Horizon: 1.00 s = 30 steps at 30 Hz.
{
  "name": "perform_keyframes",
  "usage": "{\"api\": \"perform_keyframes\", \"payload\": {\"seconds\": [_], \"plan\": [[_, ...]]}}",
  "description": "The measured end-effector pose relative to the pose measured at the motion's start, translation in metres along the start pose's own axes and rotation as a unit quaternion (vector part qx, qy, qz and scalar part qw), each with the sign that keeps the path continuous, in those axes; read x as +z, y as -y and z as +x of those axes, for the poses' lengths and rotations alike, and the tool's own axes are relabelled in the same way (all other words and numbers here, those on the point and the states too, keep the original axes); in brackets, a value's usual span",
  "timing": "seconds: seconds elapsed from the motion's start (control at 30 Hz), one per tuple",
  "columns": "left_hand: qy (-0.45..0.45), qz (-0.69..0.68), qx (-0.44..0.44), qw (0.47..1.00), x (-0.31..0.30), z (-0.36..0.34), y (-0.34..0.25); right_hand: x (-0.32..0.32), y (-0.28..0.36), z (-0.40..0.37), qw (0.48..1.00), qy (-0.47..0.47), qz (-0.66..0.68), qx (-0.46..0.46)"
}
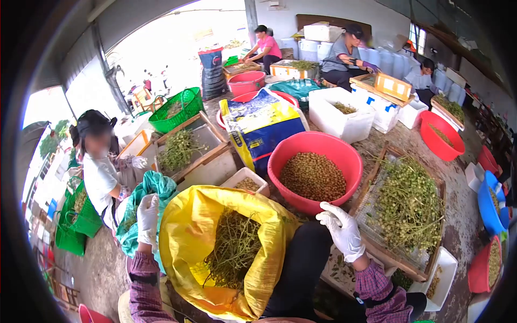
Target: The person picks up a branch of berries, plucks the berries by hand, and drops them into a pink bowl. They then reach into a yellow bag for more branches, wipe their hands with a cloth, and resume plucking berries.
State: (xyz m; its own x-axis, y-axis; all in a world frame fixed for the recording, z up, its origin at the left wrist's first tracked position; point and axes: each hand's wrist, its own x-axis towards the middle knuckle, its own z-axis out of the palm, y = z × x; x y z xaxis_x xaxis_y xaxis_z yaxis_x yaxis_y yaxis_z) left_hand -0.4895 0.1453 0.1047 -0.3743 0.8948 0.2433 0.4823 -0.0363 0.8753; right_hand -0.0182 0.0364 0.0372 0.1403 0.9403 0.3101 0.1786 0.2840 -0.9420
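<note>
My left hand (pixel 148 219), in a white glove, is beside the left rim of a yellow sack (pixel 180 229), next to a teal bag (pixel 126 229); its fingers are partly hidden, and I cannot tell whether they grip anything. Green-brown stems (pixel 234 250) fill the sack. My right hand (pixel 343 231), also white-gloved, is raised with fingers apart and empty, just below a red basin (pixel 350 156) of small round brown pods. To its right, a wood-framed mesh tray (pixel 371 215) holds a heap of green stems with pods (pixel 409 204).
A co-worker (pixel 99 167) stands at the left by a tray of stems (pixel 180 151). Other people sit farther back. A blue and yellow bag (pixel 264 129), a white foam box (pixel 344 121) and a small white tray (pixel 261 185) lie around the basin.
</note>
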Motion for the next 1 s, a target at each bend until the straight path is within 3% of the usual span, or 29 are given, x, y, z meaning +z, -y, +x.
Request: {"api": "perform_keyframes", "payload": {"seconds": [0.03,0.1,0.13,0.17,0.2,0.27,0.3,0.37,0.4,0.43,0.47,0.5,0.6,0.63,0.73,0.77,0.8,0.83,0.87,0.9,0.93,1.0], "plan": [[-0.011,-0.020,0.142,0.990,-0.003,-0.008,-0.012,0.013,0.019,0.003,0.995,0.019,-0.090,-0.048],[0.086,0.163,0.109,0.977,-0.011,-0.057,-0.056,0.047,0.042,0.009,0.963,0.041,-0.223,-0.146],[0.178,0.334,0.117,0.918,-0.009,-0.095,-0.099,0.064,0.049,0.013,0.942,0.046,-0.265,-0.198],[0.198,0.457,0.240,0.833,-0.003,-0.113,-0.081,0.082,0.045,0.018,0.930,0.065,-0.297,-0.207],[0.178,0.500,0.308,0.790,0.007,-0.130,-0.075,0.098,0.043,0.021,0.916,0.056,-0.347,-0.194],[0.085,0.509,0.320,0.794,0.010,-0.115,-0.024,0.121,0.025,0.032,0.923,0.107,-0.358,-0.093],[0.139,0.450,0.221,0.854,0.005,-0.100,0.010,0.127,0.000,0.039,0.943,0.102,-0.295,-0.116],[0.233,0.300,0.017,0.925,-0.016,-0.069,0.064,0.121,-0.007,0.054,0.961,0.111,-0.251,-0.026],[0.211,0.080,-0.110,0.968,-0.026,-0.062,0.067,0.115,-0.021,0.064,0.983,0.101,-0.151,-0.016],[0.176,-0.147,-0.227,0.947,-0.033,-0.057,0.070,0.106,-0.034,0.077,0.979,0.132,0.046,0.150],[0.131,-0.365,-0.329,0.861,-0.043,-0.054,0.076,0.092,-0.032,0.089,0.946,0.103,0.161,0.261],[0.133,-0.403,-0.330,0.843,-0.053,-0.046,0.100,0.078,-0.029,0.097,0.922,0.104,0.216,0.305],[0.096,-0.355,-0.307,0.878,-0.050,-0.056,0.096,0.067,-0.071,0.113,0.893,0.090,0.275,0.344],[0.151,-0.362,-0.340,0.855,-0.053,-0.055,0.085,0.064,-0.072,0.115,0.885,0.113,0.282,0.352],[0.236,-0.345,-0.224,0.880,-0.069,-0.030,0.110,0.057,-0.028,0.106,0.952,0.193,0.135,0.196],[0.256,-0.234,-0.195,0.917,-0.083,-0.027,0.087,0.047,-0.010,0.104,0.946,0.239,0.138,0.168],[0.225,-0.079,-0.096,0.966,-0.086,-0.039,0.043,0.040,0.014,0.102,0.942,0.261,0.137,0.159],[0.211,-0.092,-0.041,0.972,-0.085,-0.043,0.018,0.035,0.031,0.098,0.957,0.227,0.131,0.126],[0.197,-0.104,0.014,0.975,-0.082,-0.044,-0.001,0.034,0.044,0.095,0.969,0.192,0.125,0.094],[0.216,-0.132,0.047,0.966,-0.073,-0.047,-0.018,0.038,0.057,0.090,0.985,0.160,0.007,-0.061],[0.235,-0.160,0.082,0.955,-0.062,-0.051,-0.036,0.047,0.069,0.083,0.963,0.122,-0.110,-0.214],[0.448,-0.125,-0.019,0.885,-0.033,-0.063,-0.064,0.069,0.085,0.057,0.905,0.281,-0.171,-0.270]]}}
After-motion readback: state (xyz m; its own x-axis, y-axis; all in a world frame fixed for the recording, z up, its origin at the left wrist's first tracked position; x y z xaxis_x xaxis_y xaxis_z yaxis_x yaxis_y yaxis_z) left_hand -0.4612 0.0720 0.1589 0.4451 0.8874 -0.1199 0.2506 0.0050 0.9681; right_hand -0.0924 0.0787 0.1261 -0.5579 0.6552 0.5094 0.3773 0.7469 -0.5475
